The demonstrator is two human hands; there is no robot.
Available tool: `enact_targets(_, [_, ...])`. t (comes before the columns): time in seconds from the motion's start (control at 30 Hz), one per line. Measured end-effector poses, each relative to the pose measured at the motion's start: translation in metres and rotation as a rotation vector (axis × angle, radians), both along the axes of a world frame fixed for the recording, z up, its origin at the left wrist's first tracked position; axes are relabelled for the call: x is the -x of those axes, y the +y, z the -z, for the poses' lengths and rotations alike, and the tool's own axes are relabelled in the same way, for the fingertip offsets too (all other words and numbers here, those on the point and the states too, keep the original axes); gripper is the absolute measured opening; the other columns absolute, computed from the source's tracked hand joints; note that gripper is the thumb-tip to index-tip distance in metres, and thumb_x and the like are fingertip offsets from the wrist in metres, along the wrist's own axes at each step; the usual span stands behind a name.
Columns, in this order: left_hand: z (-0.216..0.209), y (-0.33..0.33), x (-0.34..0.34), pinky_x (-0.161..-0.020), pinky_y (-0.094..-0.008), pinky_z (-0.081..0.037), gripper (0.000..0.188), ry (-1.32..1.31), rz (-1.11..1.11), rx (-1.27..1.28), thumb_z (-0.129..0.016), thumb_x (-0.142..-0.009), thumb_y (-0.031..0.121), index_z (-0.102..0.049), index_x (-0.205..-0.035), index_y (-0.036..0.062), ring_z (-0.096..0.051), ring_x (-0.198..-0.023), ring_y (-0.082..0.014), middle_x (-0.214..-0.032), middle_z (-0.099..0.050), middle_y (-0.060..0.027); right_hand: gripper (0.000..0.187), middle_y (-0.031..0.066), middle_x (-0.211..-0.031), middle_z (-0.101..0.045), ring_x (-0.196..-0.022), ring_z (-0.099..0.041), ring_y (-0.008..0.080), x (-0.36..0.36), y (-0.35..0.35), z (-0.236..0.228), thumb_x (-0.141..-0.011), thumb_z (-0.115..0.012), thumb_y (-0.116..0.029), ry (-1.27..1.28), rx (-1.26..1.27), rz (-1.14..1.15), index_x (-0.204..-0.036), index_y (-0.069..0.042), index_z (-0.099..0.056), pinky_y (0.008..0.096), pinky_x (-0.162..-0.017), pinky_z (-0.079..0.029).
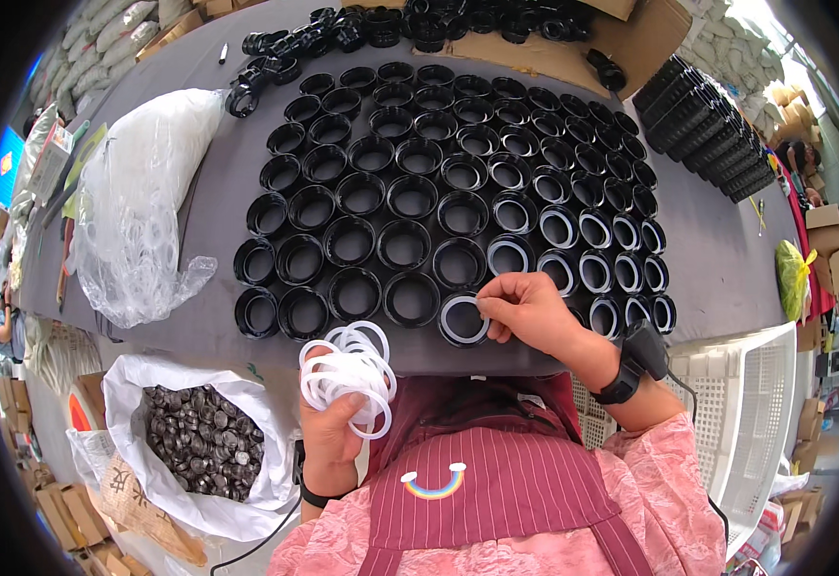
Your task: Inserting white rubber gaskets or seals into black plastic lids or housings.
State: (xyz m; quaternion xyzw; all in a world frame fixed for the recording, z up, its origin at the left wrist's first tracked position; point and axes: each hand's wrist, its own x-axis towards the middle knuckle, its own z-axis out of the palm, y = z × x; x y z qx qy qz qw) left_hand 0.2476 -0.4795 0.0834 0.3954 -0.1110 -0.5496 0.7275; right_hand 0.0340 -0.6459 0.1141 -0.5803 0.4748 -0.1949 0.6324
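Right hand (527, 309) pinching white ring (463, 320) flat over nearest black cap (465, 336), left hand (335, 422) gripping spare rings (347, 370) just behind.

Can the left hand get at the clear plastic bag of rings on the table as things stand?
Probably not freely. The left hand is full, gripping a bunch of white rings. The clear bag lies open on the table to its upper left with nothing between, but the hand would have to free fingers first.
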Motion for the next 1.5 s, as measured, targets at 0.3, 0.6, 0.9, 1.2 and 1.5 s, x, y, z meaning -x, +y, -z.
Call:
enact_targets(0.3, [0.009,-0.003,-0.009,-0.066,-0.0409,-0.055,0.067,0.045,0.065,0.009,-0.071,-0.06,-0.002,-0.043,-0.118,0.0133,-0.062,-0.082,-0.0292,-0.094,-0.058,-0.0125,0.01,0.0117,-0.073,-0.062,-0.064,-0.062,0.0283,-0.01,0.004,0.001,-0.078,-0.062,-0.012,0.407,0.828,-0.219,-0.083,-0.004,-0.061,0.0363,-0.056,-0.05])
enact_targets(0.6, [-0.006,-0.025,-0.006,-0.087,-0.0366,-0.049,0.059,-0.023,0.463,0.078,-0.068,-0.065,-0.011,-0.047,-0.118,0.0055,-0.06,-0.101,-0.0229,-0.11,-0.057,-0.0102,0.018,0.0061,-0.074,-0.064,-0.057,-0.058,0.0128,-0.031,0.016,-0.027,-0.083,-0.063,-0.018,0.043,0.347,-0.196,-0.089,-0.001,-0.067,0.0269,-0.052,-0.046])
enact_targets(0.9, [-0.007,-0.033,0.0,-0.087,-0.0366,-0.05,0.057,-0.074,0.397,0.1,-0.067,-0.067,-0.011,-0.047,-0.118,0.0054,-0.06,-0.1,-0.0221,-0.108,-0.058,-0.0097,0.012,0.0013,-0.069,-0.062,-0.052,-0.053,0.005,-0.029,0.012,-0.028,-0.084,-0.062,-0.01,-0.084,-0.009,-0.195,-0.087,0.001,-0.065,0.0192,-0.048,-0.043])
enact_targets(1.2, [0.006,-0.02,0.004,-0.086,-0.0397,-0.051,0.062,0.038,0.078,0.057,-0.06,-0.065,-0.016,-0.046,-0.121,0.0062,-0.059,-0.101,-0.0262,-0.11,-0.057,-0.0122,0.012,0.0004,-0.069,-0.063,-0.059,-0.056,0.0043,-0.009,-0.036,-0.019,-0.081,-0.065,-0.009,-0.012,0.318,-0.003,-0.089,-0.001,-0.069,0.0193,-0.052,-0.045])
enact_targets(1.5, [0.012,-0.016,0.019,-0.087,-0.039,-0.05,0.062,0.097,0.113,0.084,-0.066,-0.065,-0.013,-0.046,-0.12,0.0073,-0.059,-0.101,-0.0255,-0.109,-0.057,-0.0096,0.014,0.0019,-0.07,-0.061,-0.061,-0.057,0.0066,-0.015,-0.055,0.007,-0.082,-0.059,-0.005,-0.068,0.227,-0.043,-0.092,0.001,-0.065,0.0209,-0.054,-0.048])
